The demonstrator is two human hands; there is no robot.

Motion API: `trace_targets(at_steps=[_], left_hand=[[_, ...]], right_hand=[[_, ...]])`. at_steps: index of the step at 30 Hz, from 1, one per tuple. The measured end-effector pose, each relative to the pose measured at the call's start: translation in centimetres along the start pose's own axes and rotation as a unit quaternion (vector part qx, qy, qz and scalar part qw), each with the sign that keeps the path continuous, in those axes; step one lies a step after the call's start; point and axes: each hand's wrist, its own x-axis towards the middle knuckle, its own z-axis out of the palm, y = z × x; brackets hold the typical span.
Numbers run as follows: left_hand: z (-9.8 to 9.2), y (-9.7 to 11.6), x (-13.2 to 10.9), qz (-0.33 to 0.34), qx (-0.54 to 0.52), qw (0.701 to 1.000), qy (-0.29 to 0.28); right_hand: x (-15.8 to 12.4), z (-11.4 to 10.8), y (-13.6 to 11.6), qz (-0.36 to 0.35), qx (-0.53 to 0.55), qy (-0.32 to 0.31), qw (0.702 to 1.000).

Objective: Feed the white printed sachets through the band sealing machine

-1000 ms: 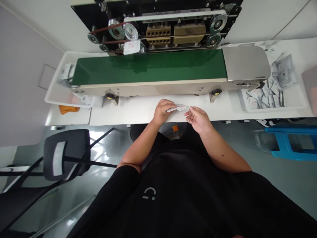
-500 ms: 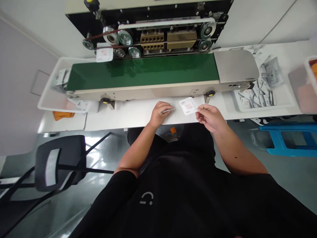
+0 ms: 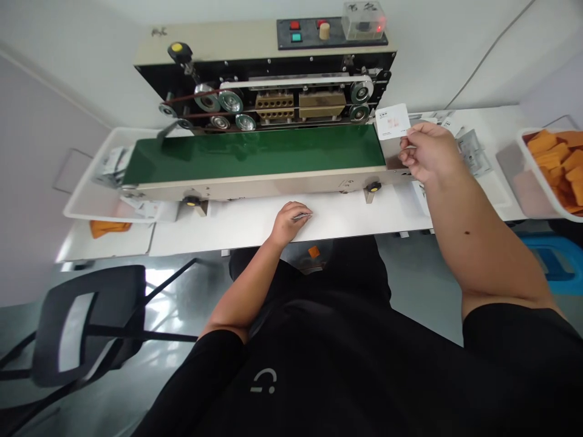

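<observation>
My right hand (image 3: 430, 150) pinches a white printed sachet (image 3: 393, 122) by its lower right corner. The sachet is held up at the right end of the band sealing machine (image 3: 273, 97), by its rollers. Below it runs the green conveyor belt (image 3: 264, 155); a metal cover at the belt's right end is partly hidden by my hand. Over the white table (image 3: 246, 227), my left hand (image 3: 290, 222) is closed on a thin, flat white piece, seen edge-on, perhaps more sachets.
On the left, a white bin (image 3: 77, 203) holds several sachets under the belt's end. At right stands a tub (image 3: 531, 158) of orange packets (image 3: 558, 161). A black chair (image 3: 91, 328) and a blue stool (image 3: 553, 258) stand on the floor.
My right hand has lifted its sachet up and right from the table's front to the machine's right end. The sachet at the left rollers is gone from there. My left hand stays nearly put.
</observation>
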Motion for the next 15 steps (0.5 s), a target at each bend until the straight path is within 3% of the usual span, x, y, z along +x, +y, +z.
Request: trace_targets(at_steps=[5,15], left_hand=[[0.0,0.0,0.1,0.004,-0.008,1.0,0.006],[0.2,-0.4,-0.1,0.007,-0.018,1.0,0.003]], right_hand=[[1.7,1.5,-0.1,0.008,0.007,-0.001,1.0],[2.3,4.2,-0.7,0.035,0.006,-0.032,0.999]])
